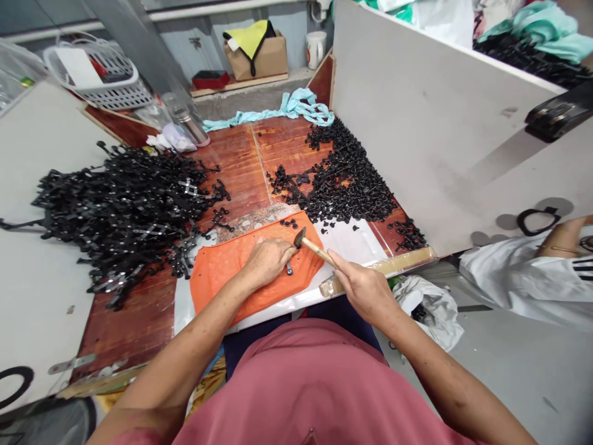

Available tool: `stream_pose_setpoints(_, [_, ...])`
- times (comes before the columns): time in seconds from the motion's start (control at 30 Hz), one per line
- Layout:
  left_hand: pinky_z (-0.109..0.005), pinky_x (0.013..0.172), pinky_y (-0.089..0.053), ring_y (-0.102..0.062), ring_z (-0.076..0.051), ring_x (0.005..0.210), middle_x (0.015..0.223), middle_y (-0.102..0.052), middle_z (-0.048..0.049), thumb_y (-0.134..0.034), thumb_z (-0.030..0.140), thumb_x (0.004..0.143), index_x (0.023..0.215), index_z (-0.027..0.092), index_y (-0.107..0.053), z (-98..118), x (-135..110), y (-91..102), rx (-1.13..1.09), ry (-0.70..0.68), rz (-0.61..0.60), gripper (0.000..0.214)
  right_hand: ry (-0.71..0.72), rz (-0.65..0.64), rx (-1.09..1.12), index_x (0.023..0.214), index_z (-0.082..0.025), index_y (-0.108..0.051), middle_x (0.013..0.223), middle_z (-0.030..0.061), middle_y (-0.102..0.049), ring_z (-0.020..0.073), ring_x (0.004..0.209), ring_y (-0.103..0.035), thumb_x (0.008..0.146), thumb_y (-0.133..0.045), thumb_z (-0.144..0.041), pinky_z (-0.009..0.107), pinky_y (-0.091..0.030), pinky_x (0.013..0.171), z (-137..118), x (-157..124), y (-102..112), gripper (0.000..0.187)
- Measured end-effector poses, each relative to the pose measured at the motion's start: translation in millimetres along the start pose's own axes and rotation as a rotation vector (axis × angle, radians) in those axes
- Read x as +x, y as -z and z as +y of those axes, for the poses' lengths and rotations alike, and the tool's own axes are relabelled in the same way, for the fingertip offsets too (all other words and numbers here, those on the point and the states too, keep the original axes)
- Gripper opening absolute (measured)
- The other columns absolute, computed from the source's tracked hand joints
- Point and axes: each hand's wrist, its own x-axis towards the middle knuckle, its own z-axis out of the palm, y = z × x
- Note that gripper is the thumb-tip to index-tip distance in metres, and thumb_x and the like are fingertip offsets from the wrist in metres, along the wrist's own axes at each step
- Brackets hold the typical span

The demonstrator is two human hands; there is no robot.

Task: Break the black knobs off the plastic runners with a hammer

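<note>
My right hand (364, 285) is wrapped round the wooden handle of a small hammer (319, 250). The dark hammer head is right at the fingertips of my left hand (269, 262). My left fingers are pinched on a small black jointed part (290, 269), whose end sticks out below them; the rest of it is hidden. Both hands are over an orange cloth (222, 272) spread on a white sheet. A few small black pegs (288, 223) lie on the cloth just beyond the hammer.
Tangled black jointed parts (139, 210) are heaped at left. Many loose black pegs (352, 173) spread along the grey partition (430, 123) at right. Behind stand a metal flask (191, 127), a white basket (106, 80) and a mug (316, 49). Another person's sleeve (523, 266) shows far right.
</note>
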Motion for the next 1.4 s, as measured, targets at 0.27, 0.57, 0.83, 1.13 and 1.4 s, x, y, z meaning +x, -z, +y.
stream_pose_setpoints(0.27, [-0.036,0.086,-0.049,-0.063,-0.022,0.089,0.096,-0.067,-0.0046,-0.068,0.043,0.090,0.104,0.021,-0.056,30,-29,9.8,-0.329,-0.063,0.207,0.029,-0.197,-0.087,0.931,0.110,-0.020,-0.061,0.076,-0.0042,-0.066,0.0111,0.051,-0.054,0.090,-0.067,-0.043,0.023,-0.044,0.048,-24,32,-12,0.031])
stream_pose_setpoints(0.57, [-0.044,0.107,-0.047,-0.059,-0.026,0.125,0.137,-0.058,-0.0140,-0.054,0.044,0.097,0.145,0.023,-0.041,28,-55,4.5,-0.651,0.195,0.456,0.054,-0.321,0.085,1.280,0.091,-0.023,-0.053,0.051,-0.0105,-0.052,0.0065,0.033,-0.035,0.083,-0.073,-0.039,0.020,-0.025,0.036,-41,22,-36,0.027])
stream_pose_setpoints(0.83, [-0.025,0.062,-0.040,-0.047,-0.012,0.059,0.068,-0.053,0.0071,-0.045,0.041,0.100,0.132,0.021,-0.042,48,-42,-20.9,-0.948,0.268,0.393,0.038,-0.360,0.073,1.141,0.087,-0.023,-0.054,0.049,-0.0119,-0.043,0.0080,0.034,-0.037,0.079,-0.073,-0.038,0.021,-0.028,0.035,-56,15,-45,0.025])
stream_pose_setpoints(1.13, [-0.028,0.076,-0.044,-0.057,-0.017,0.079,0.086,-0.063,-0.0009,-0.041,0.035,0.096,0.096,0.022,-0.059,8,1,0.3,-0.666,0.244,0.345,0.023,-0.342,0.098,0.960,0.117,-0.022,-0.062,0.082,-0.0015,-0.066,0.0083,0.044,-0.040,0.095,-0.059,-0.045,0.021,-0.034,0.038,-3,-3,-35,0.032])
stream_pose_setpoints(1.4, [-0.031,0.082,-0.047,-0.065,-0.020,0.087,0.092,-0.070,-0.0037,-0.039,0.033,0.099,0.099,0.023,-0.056,5,21,-7.8,-0.519,0.188,0.299,0.020,-0.420,0.075,0.867,0.127,-0.021,-0.059,0.081,-0.0020,-0.066,0.0100,0.043,-0.044,0.096,-0.053,-0.044,0.022,-0.036,0.040,28,-16,-41,0.039])
